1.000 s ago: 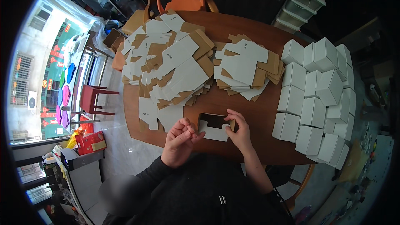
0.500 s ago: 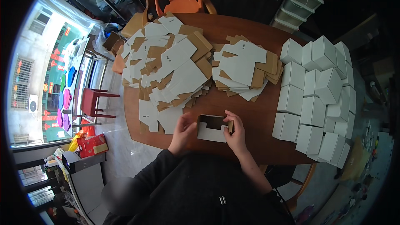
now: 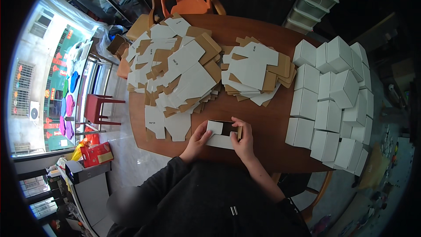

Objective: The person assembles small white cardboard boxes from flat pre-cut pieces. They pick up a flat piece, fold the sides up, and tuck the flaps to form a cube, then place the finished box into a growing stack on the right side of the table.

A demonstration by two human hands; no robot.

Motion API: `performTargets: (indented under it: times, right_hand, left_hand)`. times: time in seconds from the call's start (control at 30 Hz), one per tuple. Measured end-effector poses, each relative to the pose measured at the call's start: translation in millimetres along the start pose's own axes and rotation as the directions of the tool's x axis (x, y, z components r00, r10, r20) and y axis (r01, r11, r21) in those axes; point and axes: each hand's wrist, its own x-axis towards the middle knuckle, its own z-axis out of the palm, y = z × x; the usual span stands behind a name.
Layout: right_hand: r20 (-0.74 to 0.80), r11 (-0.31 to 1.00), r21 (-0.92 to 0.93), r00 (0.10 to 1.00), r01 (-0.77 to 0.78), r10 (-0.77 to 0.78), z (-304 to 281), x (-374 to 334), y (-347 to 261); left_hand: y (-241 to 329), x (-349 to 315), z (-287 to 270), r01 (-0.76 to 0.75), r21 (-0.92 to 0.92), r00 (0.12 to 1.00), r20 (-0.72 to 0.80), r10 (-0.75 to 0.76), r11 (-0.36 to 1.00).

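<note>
A small white cardboard box with a brown inside sits at the table's near edge, between my hands. My left hand grips its left end, with the thumb against a white flap that lies folded inward over part of the opening. At the other end my right hand holds the wall, fingers around a brown flap that still stands up. The middle of the opening looks dark. Beyond the left hand, flat unfolded box blanks lie on the table.
A large heap of flat white-and-brown blanks covers the table's left half, with a smaller stack beside it. Several finished white boxes are piled along the right side. An orange chair stands past the far edge of the brown table.
My left hand has moved in to the box's left end, and a white flap there is now folded over the opening. My right hand stays at the right end.
</note>
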Motion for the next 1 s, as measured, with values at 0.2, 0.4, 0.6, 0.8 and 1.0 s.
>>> performTargets:
  times: [0.2, 0.4, 0.6, 0.8, 1.0]
  right_hand:
    - [0.158, 0.771, 0.606, 0.979, -0.197, 0.126, -3.2, -5.9, 6.8]
    - [0.261, 0.500, 0.786, 0.929, -0.363, 0.263, -14.0, -5.5, 11.9]
    - [0.243, 0.408, 0.839, 0.919, -0.360, 0.312, -9.2, -8.4, 14.7]
    - [0.217, 0.664, 0.652, 0.929, -0.366, 0.299, -1.1, -8.2, 14.4]
    - [0.239, 0.718, 0.593, 0.931, -0.365, 0.276, 1.0, -10.9, 29.1]
  left_hand:
    - [0.5, 2.0, 16.9, -0.237, 0.311, 0.933, -0.190, 0.304, 0.920]
    - [17.4, 7.8, 13.2, -0.458, 0.715, 0.839, 0.152, 0.522, 0.528]
    - [9.3, 11.1, 10.3, -0.434, 0.596, 0.884, 0.139, 0.446, 0.676]
    - [5.9, 11.8, 7.6, -0.444, 0.578, 0.881, 0.142, 0.452, 0.685]
    - [8.7, 8.4, 10.9, -0.347, 0.494, 0.931, 0.077, 0.357, 0.798]
